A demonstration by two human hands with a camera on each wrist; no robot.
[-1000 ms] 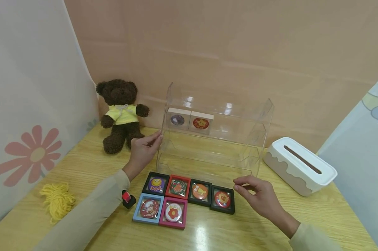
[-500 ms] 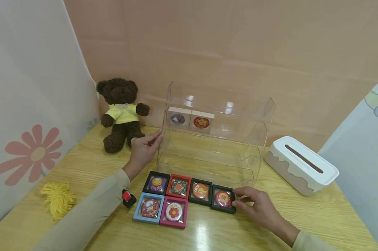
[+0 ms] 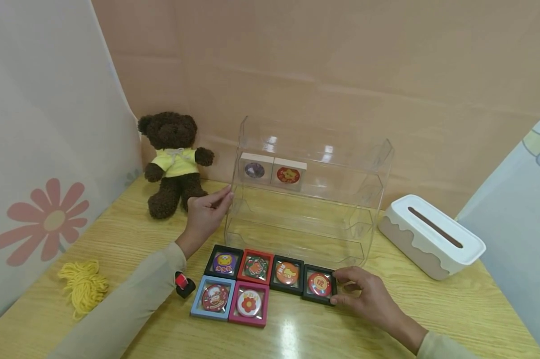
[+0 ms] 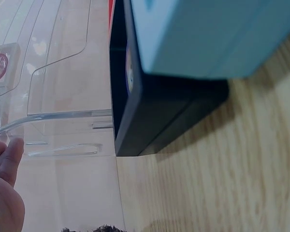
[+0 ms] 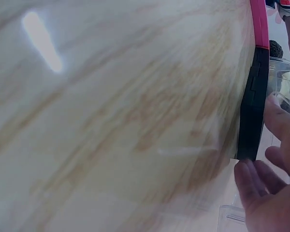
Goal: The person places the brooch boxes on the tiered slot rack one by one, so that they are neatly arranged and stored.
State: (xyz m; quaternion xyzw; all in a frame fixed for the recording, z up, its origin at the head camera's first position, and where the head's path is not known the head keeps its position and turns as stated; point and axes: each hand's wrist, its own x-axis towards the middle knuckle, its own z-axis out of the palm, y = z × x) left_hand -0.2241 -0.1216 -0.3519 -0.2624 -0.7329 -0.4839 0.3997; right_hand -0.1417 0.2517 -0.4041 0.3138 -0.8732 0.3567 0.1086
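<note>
The step in hand looks like taking up one square black plastic frame with a round red badge (image 3: pixel 319 284), which lies flat on the pale wooden bench (image 3: pixel 341 335), at the right end of the back row. The right hand (image 3: pixel 369 296) grasps its right edge, thumb and forefinger bent at the corners (how firmly, I cannot tell). The left hand (image 3: pixel 205 214), well apart from that frame, pinches the left side of the clear plastic tiered stand (image 3: pixel 324 187) behind the row. The next move, I judge, calls for a sure hold and a straight lift that leaves the square black frame with a round orange badge (image 3: pixel 287 274), just beside it on the left, undisturbed, while the left hand steadies the stand.
</note>
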